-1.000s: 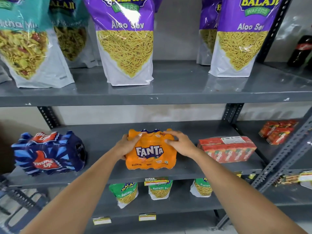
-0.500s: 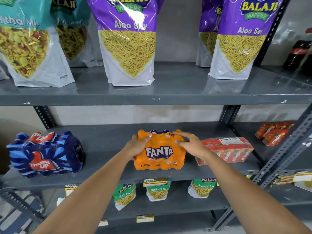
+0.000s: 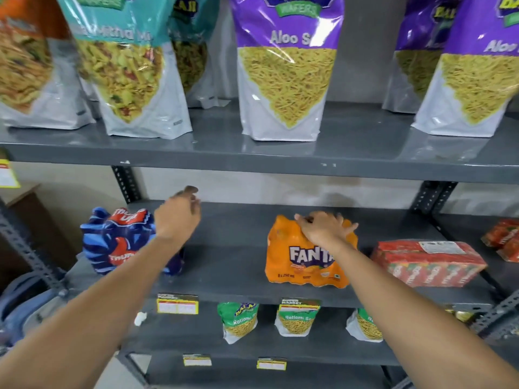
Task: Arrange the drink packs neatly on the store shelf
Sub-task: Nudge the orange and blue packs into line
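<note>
Right hand (image 3: pixel 323 230) lies palm-down on the top of the orange Fanta pack (image 3: pixel 306 255), fingers spread loosely over the bottle caps rather than clamped around anything; it presses or steadies more than it grips. Left hand (image 3: pixel 177 217) hangs in the air, empty and half open with fingers gently curled, just beside the upper right corner of the blue Thums Up pack (image 3: pixel 123 242), not touching it as far as the blur allows. Both packs sit on the middle shelf (image 3: pixel 233 265), well apart. Shrink-wrapped bottles like these are probably heavy, with slick, yielding film, so the firmest hold is likely across the caps or under the sides.
</note>
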